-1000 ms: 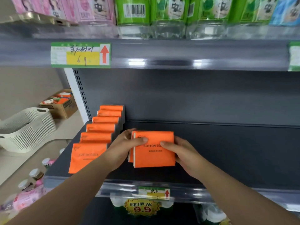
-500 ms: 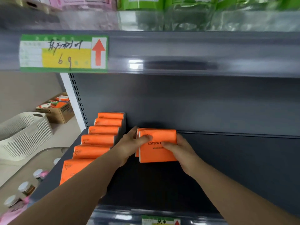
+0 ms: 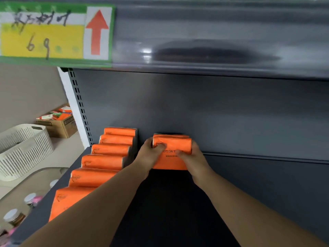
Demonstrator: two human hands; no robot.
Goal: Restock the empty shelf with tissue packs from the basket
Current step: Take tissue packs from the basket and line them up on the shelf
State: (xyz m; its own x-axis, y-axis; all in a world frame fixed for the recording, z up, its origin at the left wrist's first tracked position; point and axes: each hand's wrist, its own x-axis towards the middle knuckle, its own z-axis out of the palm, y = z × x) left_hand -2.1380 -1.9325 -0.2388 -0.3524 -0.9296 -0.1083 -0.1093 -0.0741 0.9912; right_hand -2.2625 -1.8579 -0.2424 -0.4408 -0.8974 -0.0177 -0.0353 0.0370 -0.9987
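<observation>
Tissue packs (image 3: 171, 155), gripped between left hand (image 3: 148, 156) and right hand (image 3: 195, 157), pushed back to shelf (image 3: 178, 207) rear; second row begun.

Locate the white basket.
Head view, far left: the basket sits left of the shelf, just nearer the camera than the cardboard box.

8 orange tissue packs (image 3: 106, 161), 2 hands (image 3: 150, 157), 1 basket (image 3: 23, 150), 1 cardboard box (image 3: 59, 128).
</observation>
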